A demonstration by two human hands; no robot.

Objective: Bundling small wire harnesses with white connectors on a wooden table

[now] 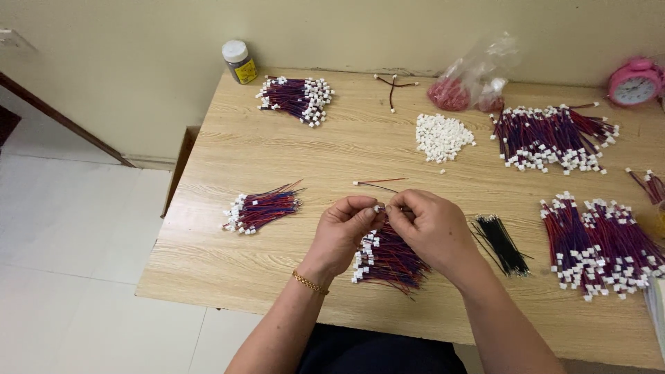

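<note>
Crowded desk (228,149): left hand (344,228) and right hand (433,225) together, pinching a tiny white connector (378,208); it could slip into the wire bundle (388,260) beneath.

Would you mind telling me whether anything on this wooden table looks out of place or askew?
Mostly it is tidy. One loose red-and-black wire pair with white connectors lies crossed by itself near the back wall, apart from the bundles, and one small white plastic connector has strayed from the heap of white connectors.
</note>
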